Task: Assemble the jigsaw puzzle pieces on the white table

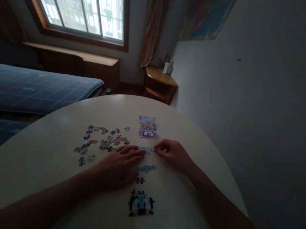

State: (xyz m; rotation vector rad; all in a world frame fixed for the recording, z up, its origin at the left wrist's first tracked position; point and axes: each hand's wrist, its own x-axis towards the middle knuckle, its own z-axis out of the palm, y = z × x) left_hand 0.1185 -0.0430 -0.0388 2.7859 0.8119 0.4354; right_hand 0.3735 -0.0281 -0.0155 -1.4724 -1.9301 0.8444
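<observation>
Both my hands rest on a round white table [41, 161] with a jigsaw puzzle. My left hand [118, 165] lies flat, fingers stretched out, its fingertips pressing the left end of a small joined strip of puzzle pieces [146, 150]. My right hand [172, 153] is curled, its fingertips pinching the right end of that strip. Below the strip lie another short joined strip [146, 168], a tiny dark piece [140, 180] and a larger assembled blue-and-white section [141, 204]. Several loose pieces [103, 142] are scattered left of my left hand.
A printed reference picture [148, 126] lies on the table beyond my hands. A blue checked bed [30, 87] stands left of the table, a grey wall is close on the right, and a wooden corner shelf [159, 82] and window are behind.
</observation>
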